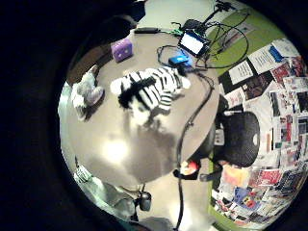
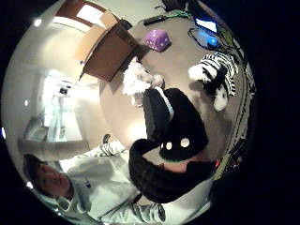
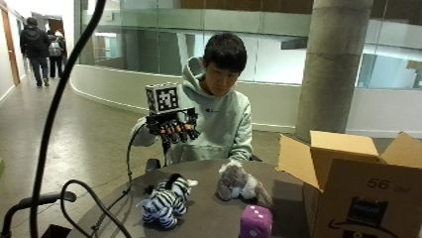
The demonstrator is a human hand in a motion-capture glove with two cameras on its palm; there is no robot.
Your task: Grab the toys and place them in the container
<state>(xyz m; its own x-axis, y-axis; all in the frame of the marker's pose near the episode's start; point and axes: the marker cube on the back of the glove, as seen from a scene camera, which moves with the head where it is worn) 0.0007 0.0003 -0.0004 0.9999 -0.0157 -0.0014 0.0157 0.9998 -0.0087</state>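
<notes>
Gloved right hand raised above the round grey table, fingers relaxed, hanging down, holding nothing. On the table: black-and-white striped plush zebra, grey plush animal beside it, purple plush die with white dots nearer the open brown cardboard box at the table's edge.

A round grey bench carries three toys: a zebra plush, a grey plush animal near it, and a purple die just beside an open cardboard box. Black cables and a small lit screen also lie on it.
</notes>
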